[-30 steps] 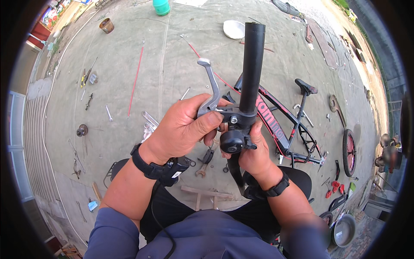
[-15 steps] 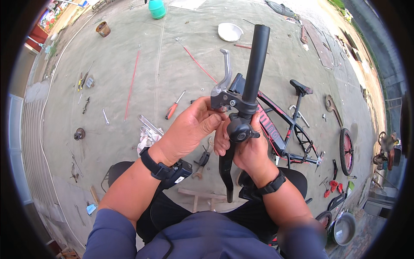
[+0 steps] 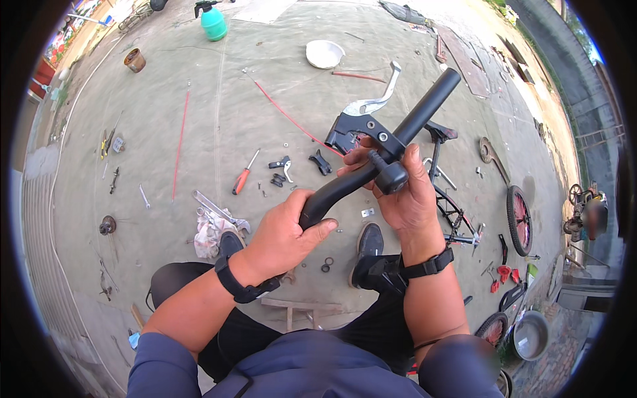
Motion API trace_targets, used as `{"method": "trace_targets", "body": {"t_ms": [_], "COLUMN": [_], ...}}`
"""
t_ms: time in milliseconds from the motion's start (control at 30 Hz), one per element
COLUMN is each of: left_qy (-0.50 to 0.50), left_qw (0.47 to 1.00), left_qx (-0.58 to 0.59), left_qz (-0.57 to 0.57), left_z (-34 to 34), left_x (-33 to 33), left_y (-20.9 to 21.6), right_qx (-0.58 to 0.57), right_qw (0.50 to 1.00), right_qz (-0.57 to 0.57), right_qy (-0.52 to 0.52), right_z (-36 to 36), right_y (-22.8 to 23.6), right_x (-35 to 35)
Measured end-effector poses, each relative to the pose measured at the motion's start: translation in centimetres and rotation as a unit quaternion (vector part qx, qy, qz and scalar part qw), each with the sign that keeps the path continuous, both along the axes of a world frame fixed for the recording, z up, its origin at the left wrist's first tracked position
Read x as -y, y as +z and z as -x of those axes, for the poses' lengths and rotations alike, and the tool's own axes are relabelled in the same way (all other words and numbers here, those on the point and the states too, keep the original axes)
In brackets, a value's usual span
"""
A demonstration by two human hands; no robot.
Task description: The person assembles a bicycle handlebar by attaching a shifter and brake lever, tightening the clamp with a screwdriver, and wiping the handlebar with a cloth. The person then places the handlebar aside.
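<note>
We see a black handlebar [image 3: 398, 142] held up in front of the person, slanting from lower left to upper right above the grey ground sheet [image 3: 199, 99]; the left hand [image 3: 285, 235] has its grip closed around the bar's lower, curved end, thumb lying across the tube; the right hand [image 3: 405, 192] has its grip closed around the bar's middle, just below a black clamp with a silver brake lever [image 3: 371, 106] that juts up and to the right; a black round bell or knob [image 3: 391, 178] sits on the bar against the right hand's fingers; both wrists wear black bands.

On the ground sheet below the hands lie a red-handled screwdriver [image 3: 242, 179], small black parts [image 3: 282, 166] and a silver wrench on a crumpled rag [image 3: 212, 229]; a red cable [image 3: 285, 116] runs diagonally toward the lever; a white bowl [image 3: 324, 53] and a green spray bottle [image 3: 213, 23] stand farther off; a rusty tin [image 3: 134, 60] sits near the upper left; to the right lie a bicycle frame [image 3: 451, 212] with its saddle, and a wheel [image 3: 519, 219] beside it; the person's black shoe [image 3: 368, 242] shows between the forearms.
</note>
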State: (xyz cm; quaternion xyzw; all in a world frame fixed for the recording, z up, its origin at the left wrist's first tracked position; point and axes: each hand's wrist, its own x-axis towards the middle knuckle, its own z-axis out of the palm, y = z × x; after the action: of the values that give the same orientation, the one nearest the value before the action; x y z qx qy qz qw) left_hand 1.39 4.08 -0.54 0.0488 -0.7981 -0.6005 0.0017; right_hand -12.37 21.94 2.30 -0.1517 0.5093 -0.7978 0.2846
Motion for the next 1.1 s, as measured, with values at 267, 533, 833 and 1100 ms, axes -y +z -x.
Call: {"method": "trace_targets", "body": {"t_ms": [267, 533, 833, 1100], "left_qy": [0.007, -0.044, -0.163, -0.238], "left_qw": [0.976, 0.995, 0.975, 0.846], "left_qx": [-0.123, -0.017, 0.117, 0.241], "left_qz": [0.182, 0.093, -0.098, -0.412], "left_z": [0.1, -0.6, -0.1, -0.5], "left_x": [1.3, 0.7, 1.1, -0.7], "left_y": [-0.1, 0.9, 1.1, -0.6], "right_qx": [0.003, -0.006, -0.022, -0.024], "right_qw": [0.997, 1.0, 0.993, 0.992], "right_qz": [0.054, -0.022, 0.089, 0.072], "right_qy": [0.059, 0.021, 0.075, 0.106], "right_z": [0.6, -0.1, 0.0, 0.4], "right_y": [1.6, 3.5, 2.7, 2.3], "right_x": [-1.7, -1.5, -2.2, -2.6]}}
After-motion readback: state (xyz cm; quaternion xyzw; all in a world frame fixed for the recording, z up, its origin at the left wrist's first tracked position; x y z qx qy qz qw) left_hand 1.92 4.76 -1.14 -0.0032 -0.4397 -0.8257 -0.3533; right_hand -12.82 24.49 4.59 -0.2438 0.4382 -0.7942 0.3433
